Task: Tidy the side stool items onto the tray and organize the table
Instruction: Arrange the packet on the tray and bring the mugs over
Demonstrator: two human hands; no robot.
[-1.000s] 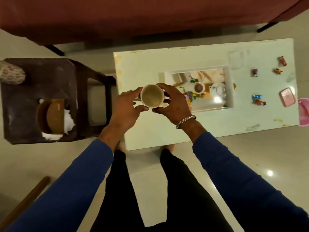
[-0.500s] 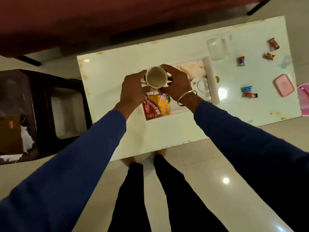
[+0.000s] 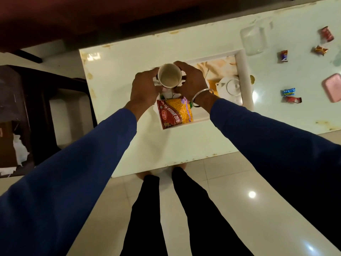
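Left hand (image 3: 144, 87) and right hand (image 3: 191, 81) both grasp upright cup (image 3: 169, 76) over tray (image 3: 243, 78); snack packet (image 3: 175, 112) lies in tray.

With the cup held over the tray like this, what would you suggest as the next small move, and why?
Probably lower the cup onto the tray, just beyond the snack packet. The left hand and right hand hold it above that corner, left of the teapot.

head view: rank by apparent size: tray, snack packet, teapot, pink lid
1. tray
2. snack packet
3. teapot, partly behind the right wrist
4. pink lid, cut off by the frame edge, so its place after the teapot is unsure
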